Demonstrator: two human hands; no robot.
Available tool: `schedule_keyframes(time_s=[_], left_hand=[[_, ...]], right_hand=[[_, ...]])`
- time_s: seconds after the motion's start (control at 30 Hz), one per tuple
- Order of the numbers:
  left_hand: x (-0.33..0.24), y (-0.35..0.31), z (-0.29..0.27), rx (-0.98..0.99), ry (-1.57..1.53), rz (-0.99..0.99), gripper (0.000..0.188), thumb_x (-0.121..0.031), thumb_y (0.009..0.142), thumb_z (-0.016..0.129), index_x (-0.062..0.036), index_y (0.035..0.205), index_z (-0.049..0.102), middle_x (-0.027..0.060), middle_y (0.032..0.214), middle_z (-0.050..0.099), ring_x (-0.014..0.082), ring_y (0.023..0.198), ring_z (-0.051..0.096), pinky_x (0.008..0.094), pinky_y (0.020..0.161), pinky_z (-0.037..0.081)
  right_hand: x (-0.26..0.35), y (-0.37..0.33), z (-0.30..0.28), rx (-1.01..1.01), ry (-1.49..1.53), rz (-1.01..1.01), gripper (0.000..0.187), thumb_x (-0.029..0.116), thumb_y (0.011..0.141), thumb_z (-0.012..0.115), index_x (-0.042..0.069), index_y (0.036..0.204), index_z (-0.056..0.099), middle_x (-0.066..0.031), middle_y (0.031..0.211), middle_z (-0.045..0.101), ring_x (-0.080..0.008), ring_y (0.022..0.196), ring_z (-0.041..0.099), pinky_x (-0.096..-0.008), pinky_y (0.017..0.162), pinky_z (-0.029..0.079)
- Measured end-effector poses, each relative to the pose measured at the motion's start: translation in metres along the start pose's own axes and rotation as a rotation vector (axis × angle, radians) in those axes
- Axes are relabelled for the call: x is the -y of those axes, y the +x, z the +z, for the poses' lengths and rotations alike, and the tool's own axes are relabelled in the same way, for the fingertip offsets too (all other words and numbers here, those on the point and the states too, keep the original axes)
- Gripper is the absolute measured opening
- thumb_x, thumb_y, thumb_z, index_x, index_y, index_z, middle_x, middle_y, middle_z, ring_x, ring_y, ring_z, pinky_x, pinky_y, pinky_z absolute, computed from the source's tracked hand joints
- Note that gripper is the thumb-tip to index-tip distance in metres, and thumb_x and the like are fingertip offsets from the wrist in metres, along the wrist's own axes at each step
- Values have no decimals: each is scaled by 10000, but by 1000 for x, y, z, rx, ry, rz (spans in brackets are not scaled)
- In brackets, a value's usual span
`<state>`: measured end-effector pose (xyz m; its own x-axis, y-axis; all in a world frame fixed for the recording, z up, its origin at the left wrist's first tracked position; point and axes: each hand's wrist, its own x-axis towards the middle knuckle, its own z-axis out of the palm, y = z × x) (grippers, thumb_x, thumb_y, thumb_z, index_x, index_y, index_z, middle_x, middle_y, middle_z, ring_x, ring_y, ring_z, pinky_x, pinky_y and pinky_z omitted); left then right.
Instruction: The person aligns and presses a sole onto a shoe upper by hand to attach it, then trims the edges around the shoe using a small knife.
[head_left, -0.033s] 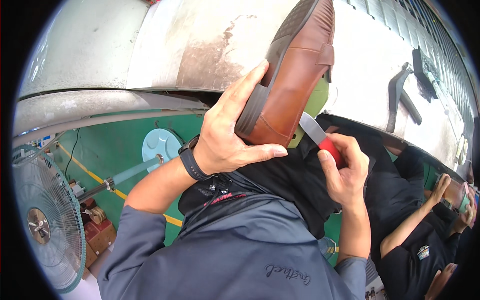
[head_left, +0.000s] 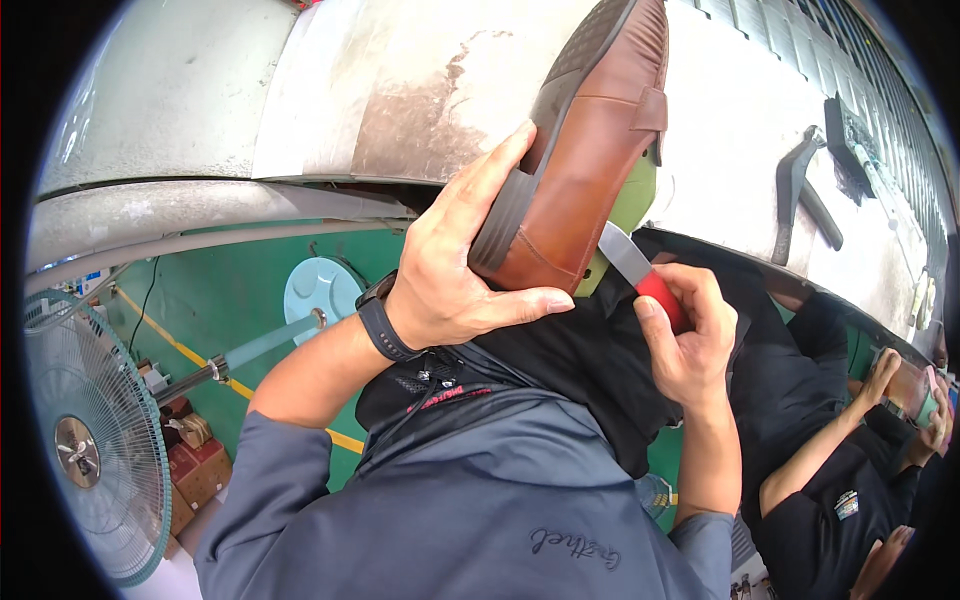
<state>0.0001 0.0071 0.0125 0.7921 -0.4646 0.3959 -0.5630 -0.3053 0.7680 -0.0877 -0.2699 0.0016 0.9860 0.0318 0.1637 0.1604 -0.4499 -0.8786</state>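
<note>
Fingers (head_left: 470, 200) of the left hand (head_left: 450, 270) wrap the heel of a glossy brown leather shoe with a dark ribbed rubber sole (head_left: 590, 150), thumb pressed along its smooth side, holding it raised and tilted with the toe up. Just right of the shoe, the right hand (head_left: 690, 340) is closed tight around the red handle of a short knife with a flat grey metal blade (head_left: 630, 262); the blade tip reaches the shoe's opening edge, where a pale green rounded last (head_left: 635, 200) shows inside it. A black band watch (head_left: 382, 322) circles the left wrist below the shoe. Below the shoe lies black cloth over a grey-blue jacket. Left of the shoe, a round wire-caged fan (head_left: 90, 450) stands on the green floor. Right of the shoe, dark metal pliers (head_left: 800, 190) lie on the worn white table (head_left: 740, 110).
</note>
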Motion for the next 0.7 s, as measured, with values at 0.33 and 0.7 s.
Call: schedule_keyframes(time_s=[0.33, 0.7], left_hand=[[-3, 1, -4, 12, -7, -24, 1179, -327, 723, 1012, 97, 1613, 365, 282, 1598, 505, 366, 1491, 511, 440, 1225, 403], [-2, 7, -5, 8, 62, 86, 1113, -303, 755, 981, 81, 1606, 376, 302, 1578, 518, 431, 1425, 562, 479, 1184, 440]], right_hand=[[-1, 46, -4, -1, -66, -364, 364, 16, 829, 882, -34, 1158, 736, -155, 871, 735, -259, 688, 702, -321, 643, 550], [38, 70, -24, 194, -196, -311, 311, 15, 819, 870, -44, 1094, 737, -167, 916, 763, -315, 800, 767, -353, 704, 593]])
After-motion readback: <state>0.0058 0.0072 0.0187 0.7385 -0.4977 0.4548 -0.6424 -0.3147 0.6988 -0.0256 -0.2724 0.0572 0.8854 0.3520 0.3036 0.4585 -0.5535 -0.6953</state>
